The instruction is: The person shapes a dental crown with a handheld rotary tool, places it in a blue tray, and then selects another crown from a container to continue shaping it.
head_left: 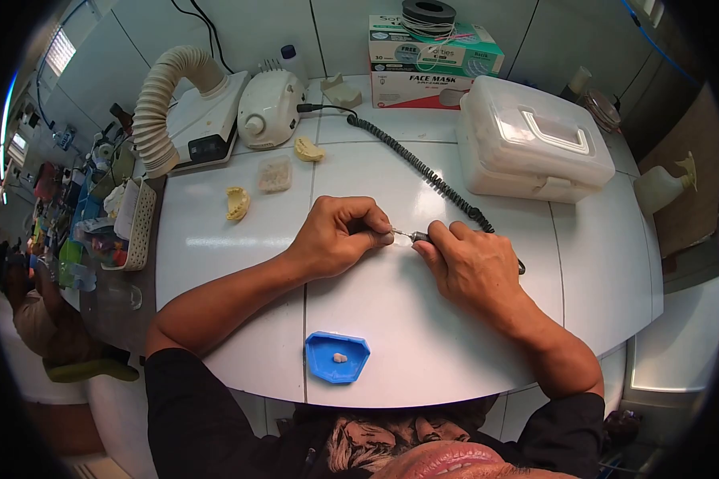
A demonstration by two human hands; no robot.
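The bench (423,351) is white and glossy, smooth enough to throw back the ceiling lights, with thin seams between its panels. The handpiece (420,236) in the right hand (475,267) looks like grey metal, and its coiled cord (423,169) is matt black rubber or plastic. The blue tray (319,361) is smooth plastic with a slight sheen. The storage box (535,144) is milky, half-clear plastic. The hose (161,104) is ribbed, matt beige plastic. The jaw casts (237,203) look chalky and rough, like yellowish plaster. The mask box (423,80) is printed cardboard.
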